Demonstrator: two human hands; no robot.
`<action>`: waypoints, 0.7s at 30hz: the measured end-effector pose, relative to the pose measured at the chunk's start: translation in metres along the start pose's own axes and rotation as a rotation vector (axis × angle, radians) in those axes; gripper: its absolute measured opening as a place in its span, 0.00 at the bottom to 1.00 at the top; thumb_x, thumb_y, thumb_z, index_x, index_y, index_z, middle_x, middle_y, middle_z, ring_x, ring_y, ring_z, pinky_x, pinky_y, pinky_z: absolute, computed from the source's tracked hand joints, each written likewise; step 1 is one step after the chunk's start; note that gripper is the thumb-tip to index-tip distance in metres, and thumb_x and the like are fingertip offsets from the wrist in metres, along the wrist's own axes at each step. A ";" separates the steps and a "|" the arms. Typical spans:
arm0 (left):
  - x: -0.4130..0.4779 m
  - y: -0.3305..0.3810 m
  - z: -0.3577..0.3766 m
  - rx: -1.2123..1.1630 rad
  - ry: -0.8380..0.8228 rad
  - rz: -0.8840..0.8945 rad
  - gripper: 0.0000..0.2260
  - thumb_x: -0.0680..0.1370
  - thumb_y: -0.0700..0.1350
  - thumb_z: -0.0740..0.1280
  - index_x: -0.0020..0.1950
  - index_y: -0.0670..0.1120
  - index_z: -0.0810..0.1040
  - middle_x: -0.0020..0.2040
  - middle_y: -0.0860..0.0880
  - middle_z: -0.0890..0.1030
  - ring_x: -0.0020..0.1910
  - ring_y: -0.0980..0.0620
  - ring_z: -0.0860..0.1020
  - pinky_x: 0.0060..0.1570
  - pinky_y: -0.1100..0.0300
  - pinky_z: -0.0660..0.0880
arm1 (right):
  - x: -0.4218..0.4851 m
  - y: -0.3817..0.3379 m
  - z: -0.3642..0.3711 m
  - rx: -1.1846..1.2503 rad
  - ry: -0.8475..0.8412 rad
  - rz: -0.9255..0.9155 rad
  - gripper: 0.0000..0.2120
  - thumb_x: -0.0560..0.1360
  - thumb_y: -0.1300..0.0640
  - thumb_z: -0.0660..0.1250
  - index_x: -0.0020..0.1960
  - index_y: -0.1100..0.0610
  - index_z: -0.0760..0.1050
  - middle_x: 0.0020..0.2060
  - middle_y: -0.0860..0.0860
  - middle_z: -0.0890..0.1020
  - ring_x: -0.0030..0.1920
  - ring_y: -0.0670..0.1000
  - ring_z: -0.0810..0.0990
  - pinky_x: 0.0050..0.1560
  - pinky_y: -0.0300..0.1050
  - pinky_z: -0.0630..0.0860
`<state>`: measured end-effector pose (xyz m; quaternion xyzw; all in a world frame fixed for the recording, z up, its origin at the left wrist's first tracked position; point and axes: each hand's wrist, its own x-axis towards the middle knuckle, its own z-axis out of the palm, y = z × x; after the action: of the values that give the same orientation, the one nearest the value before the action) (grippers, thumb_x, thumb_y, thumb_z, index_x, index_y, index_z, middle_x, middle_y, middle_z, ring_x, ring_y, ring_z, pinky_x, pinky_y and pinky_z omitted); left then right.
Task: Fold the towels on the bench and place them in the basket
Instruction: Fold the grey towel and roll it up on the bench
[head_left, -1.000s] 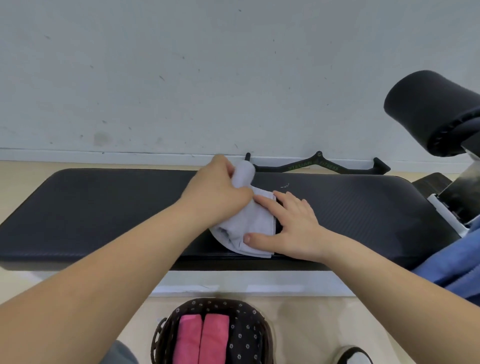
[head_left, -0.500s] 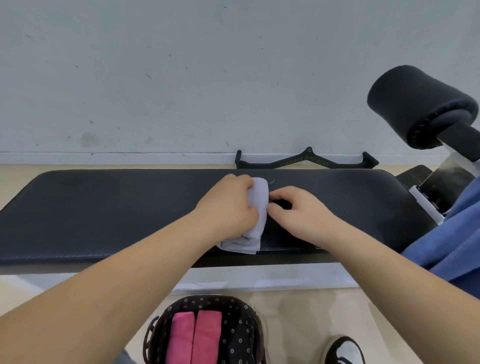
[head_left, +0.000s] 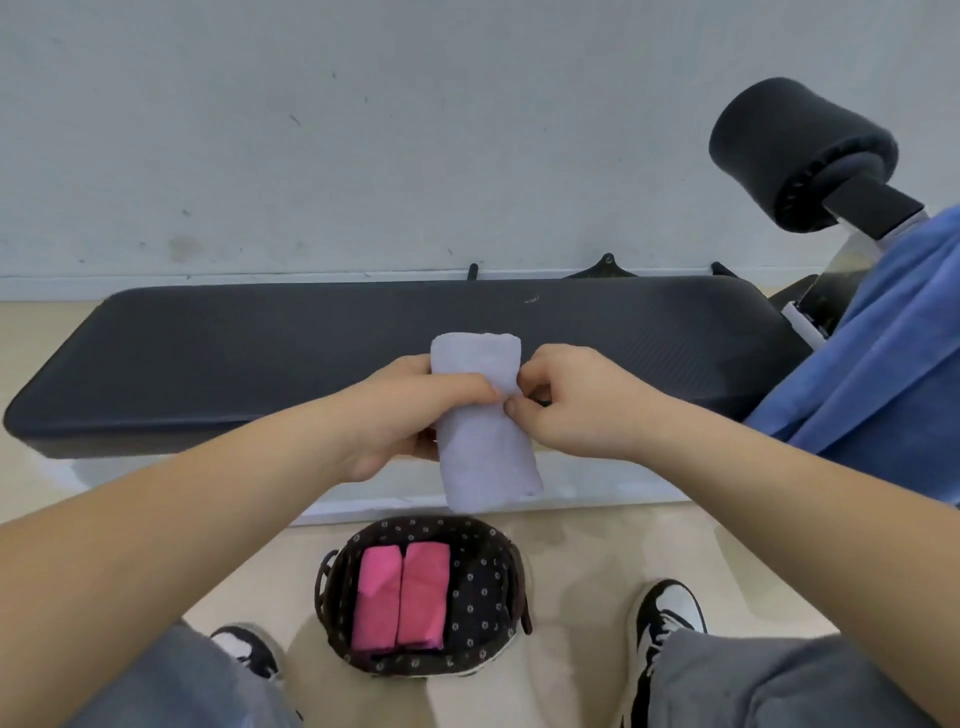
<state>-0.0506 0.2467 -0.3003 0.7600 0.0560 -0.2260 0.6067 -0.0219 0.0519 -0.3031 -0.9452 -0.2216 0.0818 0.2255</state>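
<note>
Now off the bench (head_left: 260, 364), towel (head_left: 483, 447) between left hand (head_left: 405, 415) and right hand (head_left: 582, 405).

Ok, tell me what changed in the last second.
The lilac towel, half-folded flat on the bench before, is now a folded bundle lifted off it toward the person. The left grip holds its middle; the right grip, earlier pressing flat, now pinches its edge. The pink towels stayed in the basket.

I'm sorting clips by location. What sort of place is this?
Probably a gym or home workout corner: a long padded bench, a foam roller pad on a frame at its right end, and a black pull handle peeking out behind it by the wall.
</note>
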 end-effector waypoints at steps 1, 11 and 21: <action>-0.010 -0.006 -0.002 -0.014 -0.025 0.005 0.11 0.79 0.45 0.71 0.61 0.48 0.84 0.54 0.49 0.88 0.55 0.49 0.86 0.55 0.49 0.83 | -0.010 -0.009 0.001 -0.007 -0.006 0.029 0.17 0.77 0.53 0.65 0.32 0.58 0.68 0.33 0.57 0.76 0.33 0.54 0.70 0.35 0.52 0.72; -0.048 -0.064 -0.018 -0.179 -0.062 -0.048 0.15 0.76 0.37 0.67 0.62 0.43 0.82 0.56 0.44 0.86 0.54 0.45 0.84 0.55 0.49 0.81 | -0.073 -0.046 0.065 0.820 -0.475 0.279 0.15 0.79 0.56 0.71 0.66 0.51 0.78 0.58 0.48 0.86 0.59 0.48 0.85 0.62 0.47 0.81; 0.028 -0.179 0.010 -0.316 0.176 -0.390 0.23 0.67 0.43 0.73 0.61 0.41 0.79 0.55 0.40 0.85 0.54 0.41 0.84 0.59 0.43 0.82 | -0.038 0.012 0.196 0.858 -0.436 0.716 0.19 0.70 0.53 0.76 0.61 0.53 0.81 0.52 0.48 0.88 0.56 0.51 0.86 0.63 0.54 0.81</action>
<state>-0.0929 0.2785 -0.4743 0.6473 0.2885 -0.2602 0.6558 -0.1009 0.1012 -0.4803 -0.7471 0.1223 0.4268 0.4947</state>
